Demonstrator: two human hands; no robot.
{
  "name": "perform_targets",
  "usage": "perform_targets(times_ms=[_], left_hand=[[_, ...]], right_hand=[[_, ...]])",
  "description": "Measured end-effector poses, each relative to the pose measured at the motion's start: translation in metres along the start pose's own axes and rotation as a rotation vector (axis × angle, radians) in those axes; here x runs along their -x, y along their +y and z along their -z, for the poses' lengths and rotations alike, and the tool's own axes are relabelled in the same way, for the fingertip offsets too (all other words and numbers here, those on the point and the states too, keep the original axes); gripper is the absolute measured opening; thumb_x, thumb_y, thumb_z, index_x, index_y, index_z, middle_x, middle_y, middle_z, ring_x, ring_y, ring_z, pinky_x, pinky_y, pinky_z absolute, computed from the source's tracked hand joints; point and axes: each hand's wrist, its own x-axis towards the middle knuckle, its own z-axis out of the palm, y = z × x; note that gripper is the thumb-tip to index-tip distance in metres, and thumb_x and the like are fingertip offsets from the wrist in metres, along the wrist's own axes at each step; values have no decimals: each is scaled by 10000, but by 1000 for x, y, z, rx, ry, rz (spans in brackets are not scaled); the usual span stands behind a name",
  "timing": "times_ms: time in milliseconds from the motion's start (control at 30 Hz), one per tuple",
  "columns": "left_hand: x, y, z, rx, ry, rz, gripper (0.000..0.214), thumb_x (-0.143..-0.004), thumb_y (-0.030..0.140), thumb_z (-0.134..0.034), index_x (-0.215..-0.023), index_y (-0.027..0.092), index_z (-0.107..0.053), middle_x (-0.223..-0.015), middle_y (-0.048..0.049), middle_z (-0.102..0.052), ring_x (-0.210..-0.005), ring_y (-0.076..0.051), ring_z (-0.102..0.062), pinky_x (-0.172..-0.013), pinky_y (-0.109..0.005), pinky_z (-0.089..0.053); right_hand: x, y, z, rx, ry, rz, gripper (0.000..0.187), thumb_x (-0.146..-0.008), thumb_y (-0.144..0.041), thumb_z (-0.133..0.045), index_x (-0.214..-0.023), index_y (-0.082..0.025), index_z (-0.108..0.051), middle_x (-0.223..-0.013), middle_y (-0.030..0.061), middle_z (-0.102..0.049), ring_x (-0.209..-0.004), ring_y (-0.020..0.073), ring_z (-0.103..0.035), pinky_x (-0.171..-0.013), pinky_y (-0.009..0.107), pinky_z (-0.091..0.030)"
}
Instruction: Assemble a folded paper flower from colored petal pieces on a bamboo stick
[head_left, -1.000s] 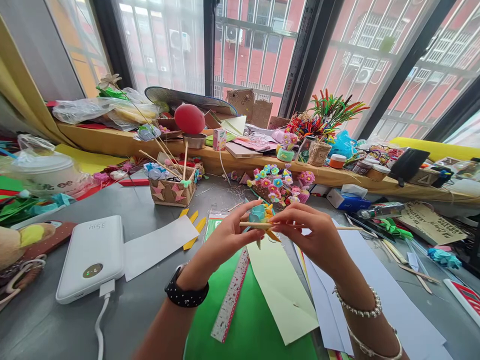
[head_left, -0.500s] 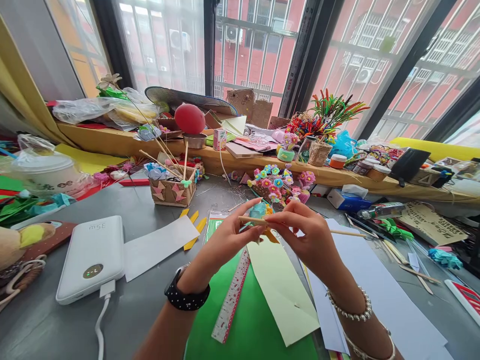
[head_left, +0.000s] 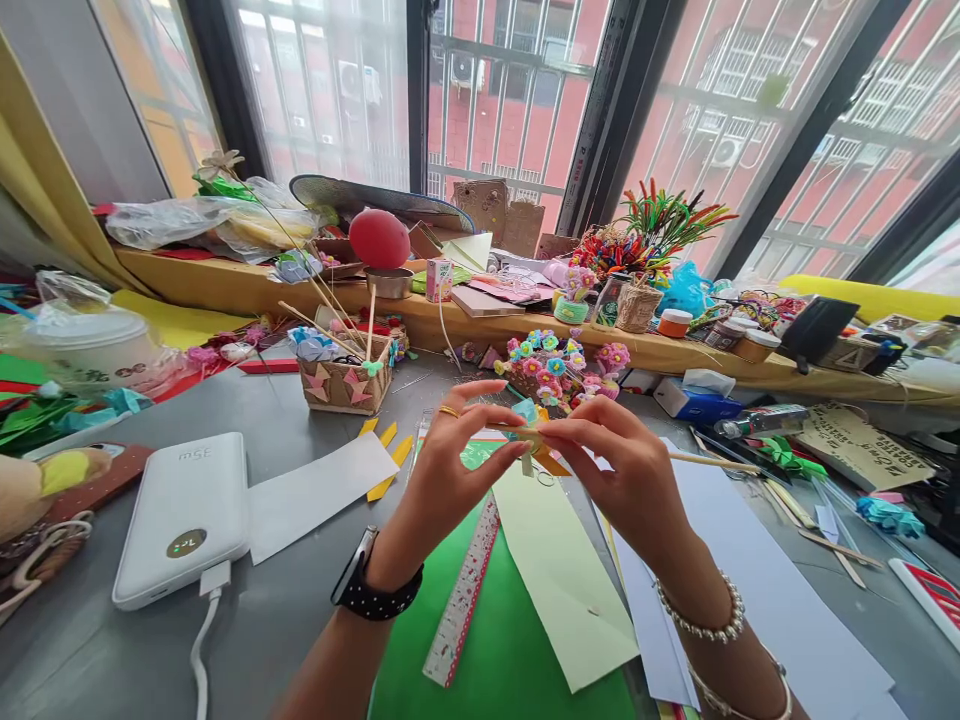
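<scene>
Both hands meet over the middle of the grey table (head_left: 300, 610). My left hand (head_left: 450, 470), with a black watch on the wrist, pinches a small teal and yellow paper flower (head_left: 529, 415) at the end of a thin wooden stick (head_left: 705, 462). My right hand (head_left: 626, 470), wearing bead bracelets, pinches the same stick just right of the flower. The stick runs out to the right past my right hand. Under the hands lie a pale yellow paper strip (head_left: 562, 570), a green sheet (head_left: 502, 650) and a ruler (head_left: 465, 590).
A white power bank (head_left: 184, 510) with its cable lies at the left beside a white paper (head_left: 315, 490). A cardboard box of sticks (head_left: 345, 380) and paper flower bunches (head_left: 559, 365) stand behind the hands. White sheets (head_left: 757, 580) lie at the right. The window ledge is crowded with craft items.
My left hand has shifted its grip, the fingers lifting and spreading more over the flower. The flower and stick have turned slightly between the fingers; both hands stay in place.
</scene>
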Motion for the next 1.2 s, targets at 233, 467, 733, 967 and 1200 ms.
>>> perform_targets(times_ms=[233, 467, 733, 967, 1200], left_hand=[[0, 2, 1, 61, -5, -41, 67, -764, 220, -590, -813, 185, -619, -1062, -78, -570, -1039, -191, -503, -877, -342, -411], [0, 1, 0, 16, 74, -107, 43, -755, 176, -598, -765, 186, -639, -961, -67, -590, -958, -182, -533, -826, -333, -431], [2, 2, -2, -137, 100, -216, 63, -752, 159, -599, -770, 203, -640, -969, -53, -573, -924, -179, -536, -826, -346, -421], [2, 4, -1, -176, 90, -297, 113, -756, 119, -582, -793, 212, -634, -981, -49, -557, -940, -177, -524, -828, -344, -424], [2, 4, -1, -187, 71, -317, 122, -747, 105, -586, -787, 205, -642, -965, -52, -557, -934, -177, -527, -820, -334, -428]], right_hand=[[0, -1, -2, 45, 74, 154, 146, -809, -131, -541, -855, -177, -672, -688, 40, -578, -643, 136, -509, -560, 251, -436], [0, -2, -3, -81, -19, 12, 114, -807, -167, -550, -853, -181, -654, -742, 39, -583, -698, 143, -527, -599, 263, -448], [-3, -4, 1, -326, -142, -243, 107, -803, -267, -557, -777, -191, -627, -737, 17, -542, -652, 118, -514, -529, 219, -433], [-4, -2, 5, -384, -226, -336, 177, -784, -331, -575, -714, -174, -614, -729, 17, -552, -643, 123, -510, -534, 237, -421], [-4, 1, 6, -448, -260, -376, 192, -775, -335, -585, -705, -168, -646, -732, 26, -570, -666, 127, -539, -519, 227, -425]])
